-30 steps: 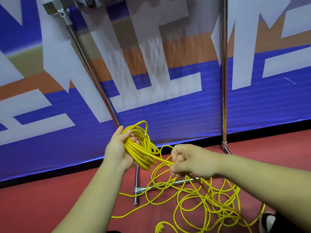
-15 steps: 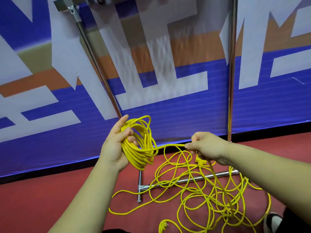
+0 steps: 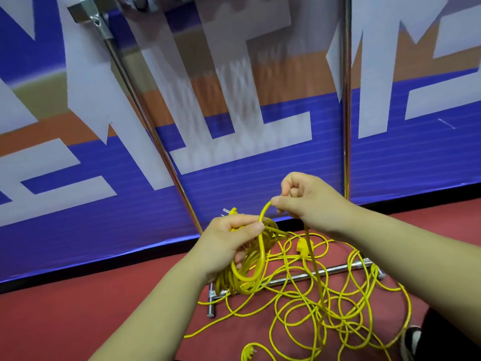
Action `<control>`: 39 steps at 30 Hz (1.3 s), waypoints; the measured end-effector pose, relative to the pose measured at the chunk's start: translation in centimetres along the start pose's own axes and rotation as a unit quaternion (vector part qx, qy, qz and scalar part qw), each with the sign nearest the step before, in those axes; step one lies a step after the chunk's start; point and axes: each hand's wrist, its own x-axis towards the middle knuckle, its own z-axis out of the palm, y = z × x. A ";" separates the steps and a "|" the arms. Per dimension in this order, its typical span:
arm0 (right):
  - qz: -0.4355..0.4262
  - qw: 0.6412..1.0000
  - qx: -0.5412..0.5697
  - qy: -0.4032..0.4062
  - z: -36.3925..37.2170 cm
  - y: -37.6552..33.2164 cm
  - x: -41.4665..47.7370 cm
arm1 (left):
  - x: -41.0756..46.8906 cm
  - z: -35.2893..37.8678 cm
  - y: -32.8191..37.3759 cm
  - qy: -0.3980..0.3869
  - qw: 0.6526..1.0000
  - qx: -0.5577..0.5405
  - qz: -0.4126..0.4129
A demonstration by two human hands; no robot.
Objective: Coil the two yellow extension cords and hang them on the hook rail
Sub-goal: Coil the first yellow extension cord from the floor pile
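Nearest me, one plug (image 3: pixel 249 353) lay on the red floor (image 3: pixel 78 321) near my shoe (image 3: pixel 411 340), at the edge of the loose yellow cord (image 3: pixel 346 316). The cord sprawled in tangled loops over the rack's base bar (image 3: pixel 325 272), and I could not tell whether the tangle was one cord or two. Above it my left hand (image 3: pixel 229 241) gripped the part-made coil (image 3: pixel 244 278), fingers curled round the bundle so the turns hung together beneath it. A second plug (image 3: pixel 231 211) poked out above my knuckles. My right hand (image 3: pixel 309 201) pinched a strand of that loose yellow cord between thumb and forefinger. I held it just above the left hand, I judge to shape the next turn and lay it on the bundle. A third plug (image 3: pixel 302 247) showed below it. Beyond stood two chrome uprights (image 3: pixel 346 113), their hooks out of view, before the blue banner (image 3: pixel 260 183).
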 end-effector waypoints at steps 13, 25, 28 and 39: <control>0.101 0.981 -0.002 -0.164 -2.2 3.2 0.0 | 2.0 -5.1 1.7 0.295 0.937 -0.167 0.090; 0.232 0.965 0.118 -0.043 -1.2 4.9 1.2 | 1.8 -10.1 -3.6 0.435 0.874 -0.214 0.036; 0.321 0.941 0.095 -0.038 -0.9 4.7 1.1 | 1.7 -9.6 -3.1 0.416 0.881 -0.217 0.060; 0.385 0.915 0.110 0.046 -1.2 5.5 1.9 | -0.7 -5.1 2.0 0.164 0.949 -0.247 0.103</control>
